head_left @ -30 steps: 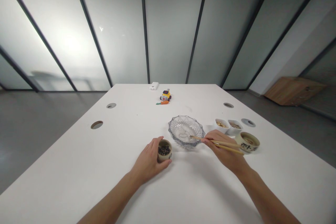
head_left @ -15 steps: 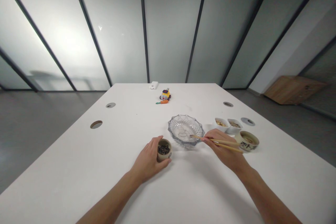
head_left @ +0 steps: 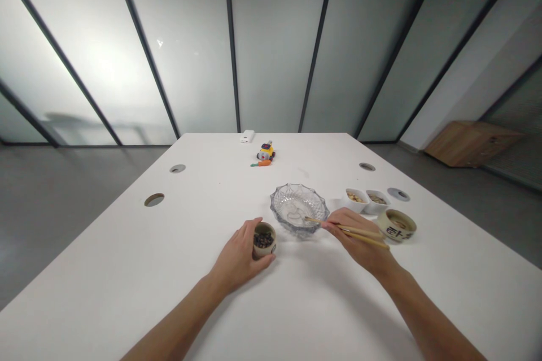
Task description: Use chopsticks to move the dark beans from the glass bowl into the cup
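Note:
My left hand [head_left: 241, 252] is wrapped round a small beige cup [head_left: 265, 251] that stands on the table. Dark seeds [head_left: 263, 238] lie inside the cup. My right hand [head_left: 357, 241] grips a pair of wooden chopsticks [head_left: 359, 231], whose tips reach over the near right part of a clear glass bowl [head_left: 278, 215]. Whether anything is pinched at the tips is too small to tell. Just beyond my right hand sits a wider beige bowl [head_left: 404, 232] with dark lettering, and two small white dishes [head_left: 357, 203] holding pale pieces stand behind it.
Farther back on the white table [head_left: 203, 214] are a toy carrot [head_left: 263, 163], a yellow toy car [head_left: 266, 151] and a white box-like object [head_left: 247, 136]. Round holes [head_left: 154, 199] open in the tabletop along both sides. Frosted glass panels rise beyond the table.
The view has shifted very slightly. Both hands keep their grips, and the chopstick tips stay over the glass bowl.

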Motion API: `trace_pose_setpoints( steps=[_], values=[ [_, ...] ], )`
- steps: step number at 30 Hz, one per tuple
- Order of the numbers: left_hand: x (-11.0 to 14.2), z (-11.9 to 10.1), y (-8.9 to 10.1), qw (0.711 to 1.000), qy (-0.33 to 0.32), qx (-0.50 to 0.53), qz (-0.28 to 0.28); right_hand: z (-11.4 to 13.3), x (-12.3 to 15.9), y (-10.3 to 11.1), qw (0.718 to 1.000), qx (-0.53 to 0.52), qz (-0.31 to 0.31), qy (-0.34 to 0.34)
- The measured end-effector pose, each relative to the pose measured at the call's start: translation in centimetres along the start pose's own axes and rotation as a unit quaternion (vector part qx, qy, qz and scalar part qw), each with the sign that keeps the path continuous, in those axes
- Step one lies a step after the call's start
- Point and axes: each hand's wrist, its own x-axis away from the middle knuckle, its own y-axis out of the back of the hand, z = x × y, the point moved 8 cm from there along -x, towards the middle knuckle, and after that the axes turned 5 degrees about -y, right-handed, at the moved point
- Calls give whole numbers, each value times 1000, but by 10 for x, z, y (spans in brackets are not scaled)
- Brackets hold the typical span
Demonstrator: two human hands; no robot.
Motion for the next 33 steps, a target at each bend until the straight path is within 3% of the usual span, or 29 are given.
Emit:
trace_pose_setpoints(
  steps=[8, 15, 20, 23, 26, 28, 31, 33],
  values=[
    [0, 2, -2, 1000, 0, -2, 2, 1, -1, 3, 999, -3, -11, 30],
    [0, -1, -1, 1000, 5, -5, 9, 14, 10, 17, 981, -93, -170, -20],
    [0, 0, -1, 1000, 14, -2, 10, 43, 12, -6, 977, -175, -119, 5],
    [1, 1, -1, 1000, 13, 0, 11, 37, 11, 8, 975, -151, -164, -7],
    [1, 0, 0, 1000, 5, 4, 7, 16, 3, 28, 973, -87, -201, -65],
    [2, 0, 1, 1000, 3, 5, 0, 2, -7, 27, 979, -63, -156, -116],
    [4, 1, 1, 1000, 2, 2, -8, -14, -23, 4, 979, -92, -25, -179],
    [6, 4, 1, 1000, 5, -1, -11, -19, -33, -10, 976, -105, 42, -187]
  ],
)
